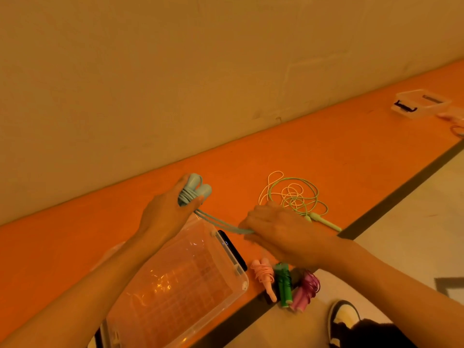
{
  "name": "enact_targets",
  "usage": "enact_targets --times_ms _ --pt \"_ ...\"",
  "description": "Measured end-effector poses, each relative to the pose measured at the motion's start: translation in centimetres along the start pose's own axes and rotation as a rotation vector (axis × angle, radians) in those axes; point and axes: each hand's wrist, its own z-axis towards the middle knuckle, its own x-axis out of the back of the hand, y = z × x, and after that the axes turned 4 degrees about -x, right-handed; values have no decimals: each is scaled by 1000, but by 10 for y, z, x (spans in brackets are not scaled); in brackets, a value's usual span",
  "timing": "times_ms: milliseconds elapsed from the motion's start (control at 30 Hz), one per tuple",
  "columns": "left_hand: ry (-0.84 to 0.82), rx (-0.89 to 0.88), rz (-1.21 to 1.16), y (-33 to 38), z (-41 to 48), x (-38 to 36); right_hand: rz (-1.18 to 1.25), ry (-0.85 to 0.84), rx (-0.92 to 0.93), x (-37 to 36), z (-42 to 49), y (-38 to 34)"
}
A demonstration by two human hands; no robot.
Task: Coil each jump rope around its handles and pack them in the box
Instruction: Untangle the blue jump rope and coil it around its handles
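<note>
My left hand (164, 212) grips the two handles of a light blue jump rope (194, 190), with several turns of cord wound round them. A doubled strand of that cord (218, 223) runs down and right into my right hand (278, 228), which pinches its end. Both hands hover above the far end of a clear plastic box (241, 287) that lies open on the orange floor. A loose green jump rope (296, 197) lies tangled beyond my right hand. Three coiled ropes lie right of the box: pink (263, 275), dark green (283, 285) and magenta (305, 290).
The wall runs along the far side of the orange strip. A second clear box (419, 104) sits far right, with another person's hand (452, 118) beside it. A dark stripe (401, 192) borders the pale floor. My shoe (344, 315) is at the lower right.
</note>
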Motion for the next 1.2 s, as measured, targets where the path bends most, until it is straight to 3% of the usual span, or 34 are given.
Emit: enact_targets --times_ms 233,367,467,633,767,867,1000,1200 --pt "-276 -132 -43 15 -15 -17 -85 246 -99 28 1 39" --pt "-423 -304 208 40 -27 -25 -33 302 -179 28 6 43" --pt "-481 -364 243 62 -43 -31 -20 305 -205 26 12 43" --pt "-426 -493 181 77 -58 -38 45 237 -280 24 22 49" --pt "-341 -461 14 85 -64 -36 166 189 -395 29 21 70" --pt "-294 -532 34 81 -64 -30 297 121 -537 24 11 88" --pt "-340 -669 127 77 -61 -24 483 -73 -525 16 4 94" --pt "-244 -532 -22 68 -53 -20 691 -298 -638 49 -12 113"
